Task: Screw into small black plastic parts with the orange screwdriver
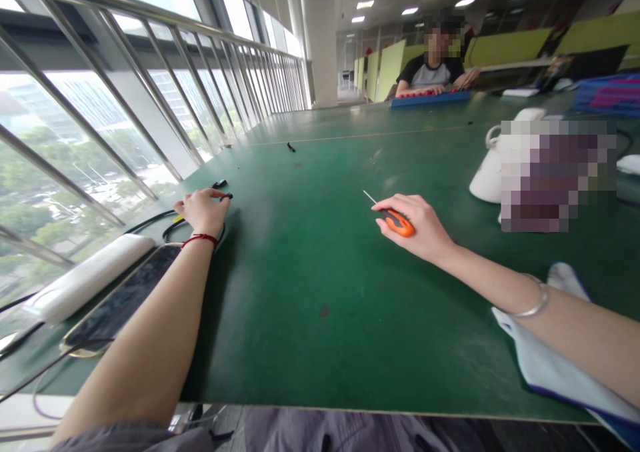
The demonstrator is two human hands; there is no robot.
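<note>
Nearest, R side: pale blue cloth point(543, 355) lies rumpled at the green table's point(310, 345) edge under the R forearm, prob. just pushed aside for room. L side: phone point(125, 299) lies flat next to a long white case point(95, 275), both by the railing point(167, 22), prob. so the middle is free for handwork. Can't tell what's in the case, if anything.

L hand point(204, 212) pinches a small black piece point(227, 197), thumb + fingertips, prob. since it's too small for a full grip; black cable point(145, 222) runs close by, link unclear. R hand point(425, 220) is wrapped round the orange-and-dark handle of a screwdriver point(397, 223), just above the table right of centre; shaft points away & L, thumb side forward, likely for control.

Beyond, R: white jug point(485, 175), contents n/v. Farther: blue basket point(583, 95) w/ pinkish-red stuff inside, too blurred to ID. Far end: another person point(433, 79), hands at a blue tray point(430, 101) w/ small red pcs point(417, 94).
</note>
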